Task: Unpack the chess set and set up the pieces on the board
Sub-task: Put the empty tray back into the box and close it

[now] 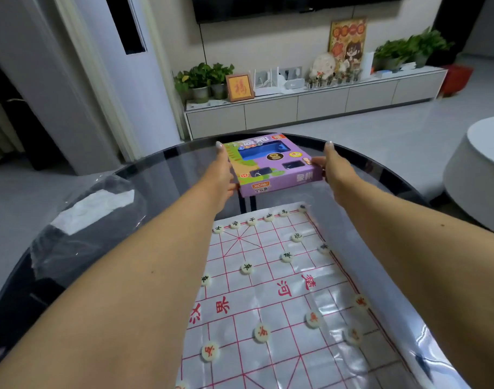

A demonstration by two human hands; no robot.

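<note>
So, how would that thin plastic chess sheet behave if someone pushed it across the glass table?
The chess sheet looks floppy: it shows creases and glossy wrinkles, so it would likely buckle rather than slide flat. On the smooth glass table it may slip easily. The round pieces resting on it would probably shift.

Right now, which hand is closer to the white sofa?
Right. The right hand grips the purple box on the side toward the white sofa; the left hand grips the box's opposite side.

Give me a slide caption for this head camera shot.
Both hands hold a purple cardboard box beyond the white plastic chessboard sheet.
</note>
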